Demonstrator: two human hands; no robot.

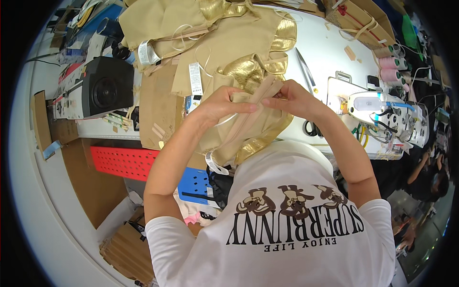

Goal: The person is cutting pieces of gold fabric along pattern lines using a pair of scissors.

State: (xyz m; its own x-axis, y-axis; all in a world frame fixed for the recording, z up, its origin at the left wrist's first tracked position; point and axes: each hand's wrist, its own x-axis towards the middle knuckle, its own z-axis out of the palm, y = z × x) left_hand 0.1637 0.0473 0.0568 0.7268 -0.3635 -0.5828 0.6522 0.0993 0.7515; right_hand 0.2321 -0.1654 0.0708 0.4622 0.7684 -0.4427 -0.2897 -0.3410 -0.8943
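Left of the sewing machine [369, 103], the beige zipper tape [267, 90] crosses a gold-trimmed garment [243, 74]; left hand [227, 102] and right hand [300, 101] pinch it between fingertips, apparently to keep it aligned.

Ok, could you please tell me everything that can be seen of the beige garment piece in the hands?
The beige garment piece looks like matte cloth, loosely folded, with shiny, crinkled gold trim on its right side. A paler narrow strip, perhaps zipper tape, runs diagonally along it; the left hand and right hand pinch its upper part. The piece extends toward the white shirt, with a white label at its lower left.
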